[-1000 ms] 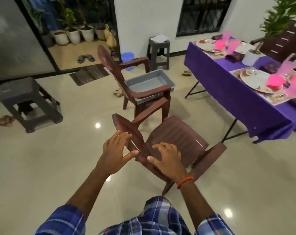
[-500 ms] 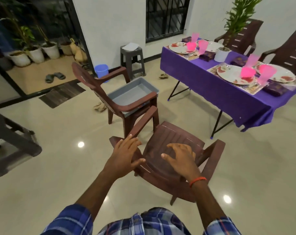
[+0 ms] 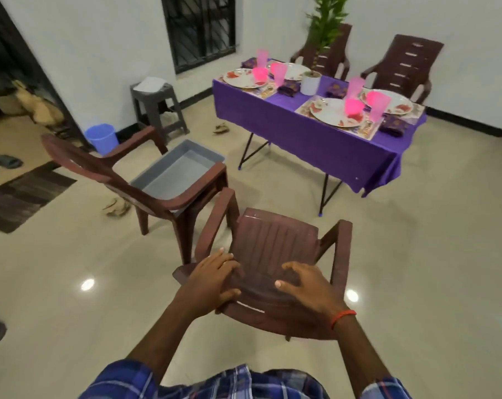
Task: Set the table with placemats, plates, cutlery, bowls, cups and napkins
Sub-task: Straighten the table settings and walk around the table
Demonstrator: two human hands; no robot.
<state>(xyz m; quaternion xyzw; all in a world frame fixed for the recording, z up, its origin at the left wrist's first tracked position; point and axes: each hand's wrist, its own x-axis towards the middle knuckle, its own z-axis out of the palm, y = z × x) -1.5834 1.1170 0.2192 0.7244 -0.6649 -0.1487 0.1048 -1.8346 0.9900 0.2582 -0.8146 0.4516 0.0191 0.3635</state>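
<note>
Indoors: purple-clothed table (image 3: 316,139) set; brown chair (image 3: 275,254) on glossy tiled floor (image 3: 416,254).

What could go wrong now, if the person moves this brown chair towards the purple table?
1. The near chair, gripped at its backrest by the left hand and right hand, stands very close to the second chair; its armrest may catch it and shake the grey tub.
2. Pushed too far, it could bump the table, where the pink cups might tip.
</note>
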